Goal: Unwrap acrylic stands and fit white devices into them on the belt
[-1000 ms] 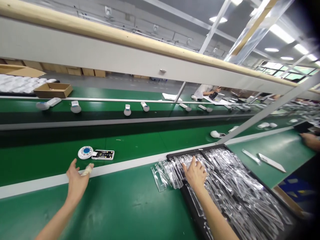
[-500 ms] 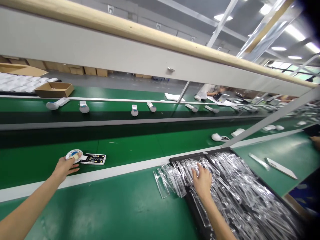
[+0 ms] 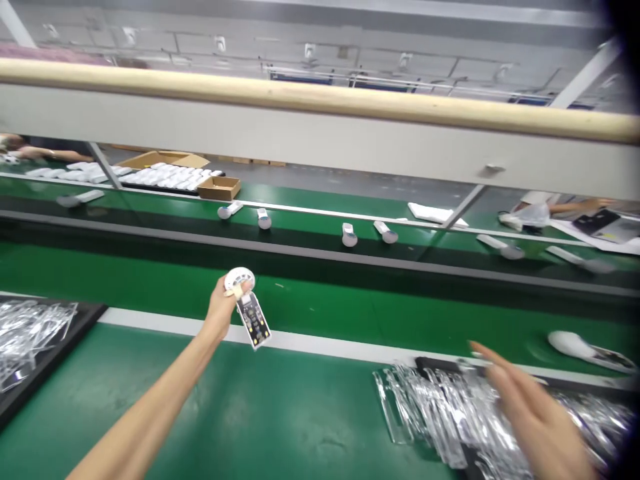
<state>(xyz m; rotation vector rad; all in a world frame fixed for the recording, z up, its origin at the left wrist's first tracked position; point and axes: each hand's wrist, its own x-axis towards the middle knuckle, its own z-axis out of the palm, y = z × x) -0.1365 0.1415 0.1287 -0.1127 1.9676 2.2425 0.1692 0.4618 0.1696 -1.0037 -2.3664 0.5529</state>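
Observation:
Gripped by its round white end, a white device (image 3: pixel 254 321) with an exposed black circuit board hangs from my left hand (image 3: pixel 223 308), tilted down over the white strip at the belt's edge. My right hand (image 3: pixel 537 413) is blurred by motion above a pile of clear plastic frames (image 3: pixel 425 407) in a black tray at the right. Its fingers point up and left, and whether they hold anything is too smeared to tell. Part of the pile overhangs the tray's left side onto the green table (image 3: pixel 310 413).
Another black tray (image 3: pixel 50 373) of clear parts lies at the left edge. A white device (image 3: pixel 590 352) rests on the belt at the right. Further devices (image 3: pixel 349 235) lie on the far belt, below a long white beam (image 3: pixel 300 137). Other people's arms show at both far sides.
The view has turned left. My left hand has raised the device off the belt and tilted it downward. My right hand has shifted away from its spot over the clear parts and is now blurred.

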